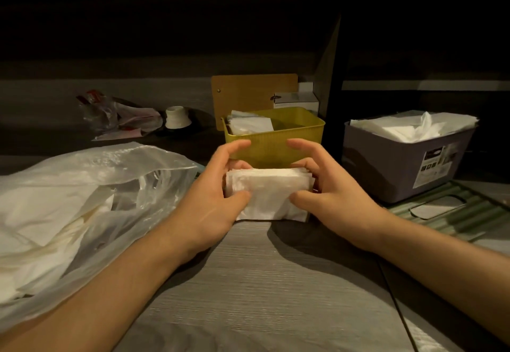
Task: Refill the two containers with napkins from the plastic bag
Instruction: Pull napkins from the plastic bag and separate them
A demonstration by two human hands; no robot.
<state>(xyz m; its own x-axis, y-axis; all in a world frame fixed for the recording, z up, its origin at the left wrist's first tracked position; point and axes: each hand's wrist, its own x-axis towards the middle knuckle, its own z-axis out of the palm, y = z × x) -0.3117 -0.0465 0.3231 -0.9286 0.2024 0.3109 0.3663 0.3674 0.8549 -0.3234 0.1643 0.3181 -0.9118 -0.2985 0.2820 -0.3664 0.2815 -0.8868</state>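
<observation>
Single head-worn wide-angle view, angled forward and down over the worktop [248, 282]; close range, forearms entering from bottom edge, dark shelving beyond.

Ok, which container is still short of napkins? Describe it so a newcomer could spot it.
Start at the grey wood-grain table and look past the napkin stack held between both hands. Directly behind it stands the yellow basket, holding a few napkins at its left end. Unlike the purple bin to its right, heaped to the rim, it is mostly empty.
</observation>
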